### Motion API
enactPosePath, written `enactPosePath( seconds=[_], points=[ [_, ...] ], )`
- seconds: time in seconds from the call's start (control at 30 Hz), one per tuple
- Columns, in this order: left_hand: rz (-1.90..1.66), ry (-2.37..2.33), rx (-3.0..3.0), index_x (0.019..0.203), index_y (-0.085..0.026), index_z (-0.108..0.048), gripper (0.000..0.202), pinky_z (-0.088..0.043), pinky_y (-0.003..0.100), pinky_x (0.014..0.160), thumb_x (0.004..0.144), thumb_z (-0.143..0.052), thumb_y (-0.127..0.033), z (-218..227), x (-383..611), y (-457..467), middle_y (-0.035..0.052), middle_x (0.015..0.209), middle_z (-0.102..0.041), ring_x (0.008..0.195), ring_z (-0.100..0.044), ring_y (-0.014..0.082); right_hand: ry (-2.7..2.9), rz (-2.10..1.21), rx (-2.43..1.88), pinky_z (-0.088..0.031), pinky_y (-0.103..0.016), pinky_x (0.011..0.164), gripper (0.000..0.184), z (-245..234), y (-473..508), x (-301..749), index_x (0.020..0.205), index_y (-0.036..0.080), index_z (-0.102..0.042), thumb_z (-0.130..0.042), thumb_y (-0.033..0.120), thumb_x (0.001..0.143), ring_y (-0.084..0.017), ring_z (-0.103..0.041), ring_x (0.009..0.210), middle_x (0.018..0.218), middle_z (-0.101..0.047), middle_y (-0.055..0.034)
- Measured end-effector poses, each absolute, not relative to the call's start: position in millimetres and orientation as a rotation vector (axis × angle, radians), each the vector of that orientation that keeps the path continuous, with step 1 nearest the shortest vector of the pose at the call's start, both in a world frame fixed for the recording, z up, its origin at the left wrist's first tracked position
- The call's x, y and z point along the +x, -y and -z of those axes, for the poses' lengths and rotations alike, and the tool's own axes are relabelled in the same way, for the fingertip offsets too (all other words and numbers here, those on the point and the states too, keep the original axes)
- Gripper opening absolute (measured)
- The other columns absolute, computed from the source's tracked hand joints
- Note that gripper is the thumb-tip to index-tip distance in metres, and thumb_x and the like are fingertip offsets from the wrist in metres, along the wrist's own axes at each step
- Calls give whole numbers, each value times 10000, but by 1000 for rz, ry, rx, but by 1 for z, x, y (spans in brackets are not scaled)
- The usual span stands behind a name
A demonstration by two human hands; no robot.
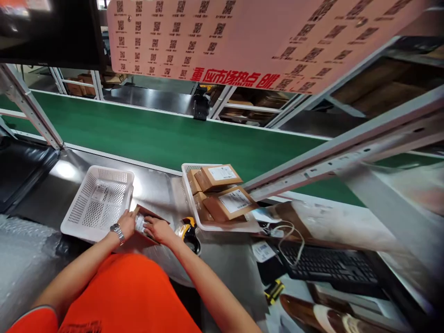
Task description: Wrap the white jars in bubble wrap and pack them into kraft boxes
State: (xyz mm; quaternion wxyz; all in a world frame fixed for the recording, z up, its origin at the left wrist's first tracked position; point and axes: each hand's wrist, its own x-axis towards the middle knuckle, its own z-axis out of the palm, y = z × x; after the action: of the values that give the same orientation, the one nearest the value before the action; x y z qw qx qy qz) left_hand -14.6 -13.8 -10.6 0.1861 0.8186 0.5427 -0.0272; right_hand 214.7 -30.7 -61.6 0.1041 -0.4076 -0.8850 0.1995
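Note:
In front of my orange shirt sits a small open cardboard box (155,213) on the metal bench. A clear, plastic-looking wrapped item (139,223) lies in it, partly covered by my fingers. My left hand (127,224), with a watch on its wrist, closes on the box's left side. From the right, my right hand (158,229) reaches into the box, its fingers curled on the wrapped item. A tape dispenser (190,235), yellow and black with a roll of tape, stands just right of my right hand.
A white perforated basket (78,215) with a labelled packet (100,190) inside is at left. Another white basket (208,226) holds several labelled cartons (233,202). Beyond runs a green conveyor belt (149,132). Bubble wrap (24,263) lies left; a keyboard (333,266) lies right.

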Motion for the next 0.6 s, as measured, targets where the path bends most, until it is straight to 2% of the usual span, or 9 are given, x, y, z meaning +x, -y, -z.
enactPosePath(
  seconds=[0.13,0.27,0.33,0.4,0.43,0.5,0.6],
  points=[
    [101,-1437,2280,1493,-70,-674,538,-425,483,1346,968,-561,-56,21,-11,13,257,1537,-719,1538,-618,358,2534,-579,-1275,-643,-384,1004,222,70,44,220,1201,232,-839,-655,272,1083,-288,-765,1207,1449,-743,-149],
    [113,-1397,2227,1618,-114,-577,555,-412,469,1366,1074,-529,-216,28,-16,24,223,1690,-613,1672,-477,337,2385,-629,-1305,-625,-419,1082,279,78,58,229,1217,233,-854,-609,272,1090,-306,-731,1287,1423,-756,-152],
    [118,-1341,2212,1664,-124,-529,670,-375,490,1389,1061,-653,-387,28,-19,31,236,1769,-515,1726,-378,371,2304,-730,-1301,-620,-427,1084,292,80,62,232,1205,236,-864,-606,294,1083,-302,-734,1257,1420,-756,-148],
    [128,-1285,2203,1664,-102,-524,867,-312,540,1414,959,-814,-516,26,-18,33,278,1814,-418,1757,-273,436,2233,-828,-1310,-621,-416,1050,289,81,63,234,1191,245,-871,-622,321,1065,-288,-741,1184,1396,-760,-137],
    [138,-1268,2197,1630,-92,-558,902,-285,562,1420,910,-869,-537,25,-15,32,297,1812,-409,1759,-248,461,2213,-874,-1322,-619,-405,1031,292,81,63,234,1191,248,-872,-625,334,1060,-276,-740,1141,1360,-769,-132],
    [144,-1283,2161,1483,-99,-673,776,-260,570,1421,866,-927,-494,22,-8,25,307,1745,-505,1746,-275,474,2173,-967,-1340,-611,-395,1008,311,82,60,235,1201,244,-873,-625,362,1056,-260,-734,1057,1252,-792,-127],
    [100,-1356,2079,1268,-135,-746,544,-336,532,1382,846,-960,-404,20,5,11,284,1552,-686,1641,-464,463,2112,-1097,-1307,-601,-442,1073,403,79,50,239,1308,228,-848,-601,434,1065,-281,-749,1087,1218,-825,-132]
  ],
)
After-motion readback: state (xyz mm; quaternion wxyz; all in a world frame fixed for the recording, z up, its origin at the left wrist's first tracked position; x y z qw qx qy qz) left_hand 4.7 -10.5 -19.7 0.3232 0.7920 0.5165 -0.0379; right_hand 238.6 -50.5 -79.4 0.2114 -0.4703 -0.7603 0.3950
